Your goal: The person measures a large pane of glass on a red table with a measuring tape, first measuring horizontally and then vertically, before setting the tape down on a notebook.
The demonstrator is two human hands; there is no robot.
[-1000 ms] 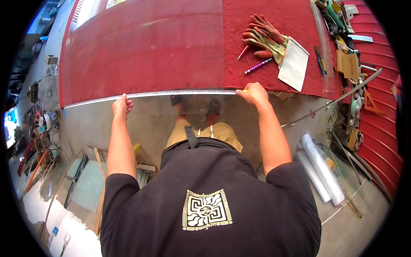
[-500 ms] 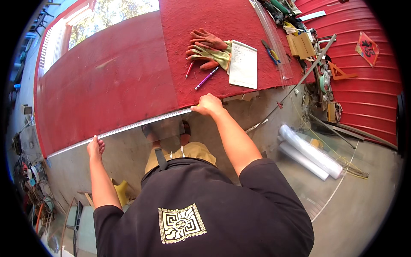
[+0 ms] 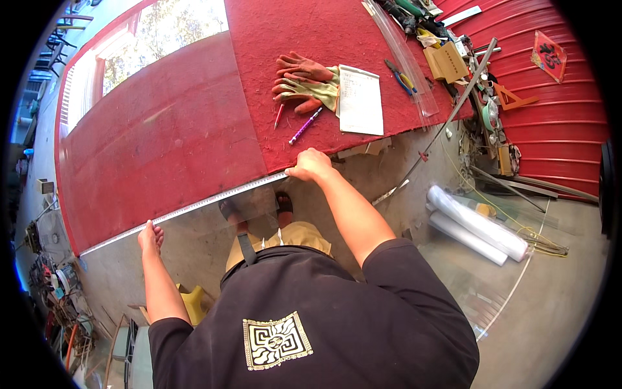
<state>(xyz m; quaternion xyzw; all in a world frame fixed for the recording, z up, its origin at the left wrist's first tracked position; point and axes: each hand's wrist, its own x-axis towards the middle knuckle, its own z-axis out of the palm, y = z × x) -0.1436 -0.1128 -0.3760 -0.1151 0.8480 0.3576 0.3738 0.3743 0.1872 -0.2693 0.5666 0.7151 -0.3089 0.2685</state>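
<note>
A long white ruler (image 3: 194, 206) with fine markings lies along the near edge of a large clear glass sheet (image 3: 162, 139). The sheet rests on a red cloth-covered table (image 3: 311, 32) and reflects a bright window. My left hand (image 3: 151, 237) pinches the ruler left of its middle, thumb on top and fingers curled. At the right end, my right hand (image 3: 312, 165) is closed with its thumb on the ruler's tip; its fingertips are hidden. Just beyond it lie a purple pen (image 3: 304, 126), a red pencil (image 3: 278, 117), orange-and-green work gloves (image 3: 304, 81) and a written notepad (image 3: 361, 100).
Blue-and-yellow pliers (image 3: 402, 79) lie on the table's right side beside clear strips (image 3: 405, 61). A long metal bar (image 3: 463, 94) slants past the table's right corner. Plastic-wrapped rolls (image 3: 476, 223) lie on the floor at right. A yellow stool (image 3: 192, 303) stands behind my left arm.
The whole view has shifted slightly, with the table things now further left. Both hands keep about the same places on the ruler, which stays along the glass edge.
</note>
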